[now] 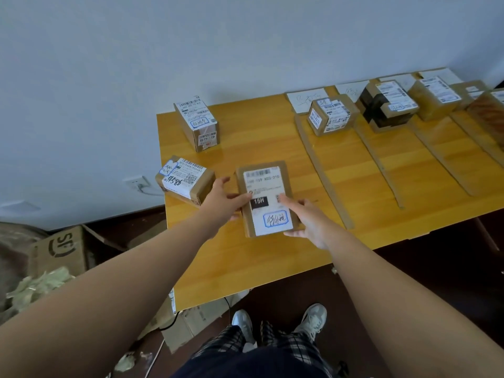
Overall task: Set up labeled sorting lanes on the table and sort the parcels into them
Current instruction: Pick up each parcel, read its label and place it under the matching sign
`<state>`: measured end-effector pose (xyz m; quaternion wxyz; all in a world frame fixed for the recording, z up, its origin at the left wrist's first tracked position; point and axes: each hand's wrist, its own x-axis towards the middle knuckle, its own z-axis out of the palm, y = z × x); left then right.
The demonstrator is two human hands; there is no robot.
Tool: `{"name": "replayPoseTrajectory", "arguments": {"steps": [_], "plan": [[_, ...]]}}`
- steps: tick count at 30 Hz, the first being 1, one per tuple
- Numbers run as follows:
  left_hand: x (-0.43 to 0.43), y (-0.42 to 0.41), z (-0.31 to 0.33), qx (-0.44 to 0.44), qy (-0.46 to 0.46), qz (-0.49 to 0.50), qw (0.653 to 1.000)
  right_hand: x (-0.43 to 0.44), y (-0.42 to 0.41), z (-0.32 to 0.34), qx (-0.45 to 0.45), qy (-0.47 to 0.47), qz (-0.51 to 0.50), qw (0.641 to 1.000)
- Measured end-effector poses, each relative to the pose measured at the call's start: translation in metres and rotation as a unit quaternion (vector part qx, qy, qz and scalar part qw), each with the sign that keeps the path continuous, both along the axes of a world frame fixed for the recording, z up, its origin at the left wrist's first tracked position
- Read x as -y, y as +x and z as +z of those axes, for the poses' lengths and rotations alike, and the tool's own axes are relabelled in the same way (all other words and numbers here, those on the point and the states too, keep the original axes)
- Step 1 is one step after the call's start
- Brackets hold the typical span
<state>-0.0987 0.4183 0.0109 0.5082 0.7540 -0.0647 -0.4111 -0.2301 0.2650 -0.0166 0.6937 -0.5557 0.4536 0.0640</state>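
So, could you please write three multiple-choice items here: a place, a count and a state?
1. Where is the 16H parcel? A left of the cardboard strips; B between two strips; C on the floor.
2. How many other parcels lie left of the strips? A one; B two; C four.
3. Which hands hold the 16H parcel? A neither; B left only; C both.
Answers: A, every strip lies to its right; B, two stand there; C, left hand and right hand grip it.
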Motion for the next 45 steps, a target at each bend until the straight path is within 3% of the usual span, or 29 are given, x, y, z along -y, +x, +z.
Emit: {"name": "replayPoseTrajectory", "arguments": {"steps": [6,15,35,45], "plan": [[0.022,0.014,0.038,0.044,-0.11,0.029,0.993,0.015,0.012,0.04,0.095,-0.059,-0.054,0.992],[0.04,0.026,0.063,0.082,-0.163,0.038,0.983,0.028,0.023,0.086,0.144,-0.117,-0.067,0.98],[0.077,0.003,0.074,0.093,-0.175,0.017,0.98,0.065,-0.008,0.103,0.16,-0.153,-0.069,0.973],[0.151,-0.046,0.08,0.103,-0.18,0.048,0.977,0.146,-0.049,0.111,0.173,-0.173,-0.024,0.969]]}}
